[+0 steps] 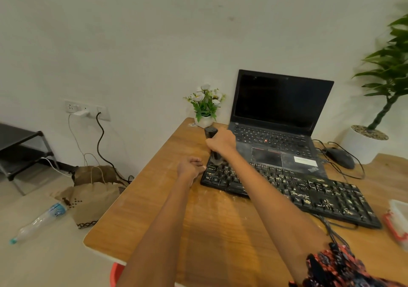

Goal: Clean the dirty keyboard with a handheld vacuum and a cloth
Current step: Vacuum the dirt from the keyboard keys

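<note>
A black keyboard (309, 194) strewn with pale crumbs lies at an angle on the wooden table (167, 216). My right hand (221, 142) grips a dark handheld vacuum (210, 132) upright, its clear nozzle end pressed down on the keyboard's far left keys. My left hand (191, 167) sits at the keyboard's left edge, fingers curled, the thumb touching the edge of the frame. No cloth is in view.
An open black laptop (280, 119) stands right behind the keyboard, a small flower pot (205, 120) to its left. A mouse (340, 157) with cables and a large potted plant (364, 143) sit at right. A plastic box (399, 222) lies at the right edge.
</note>
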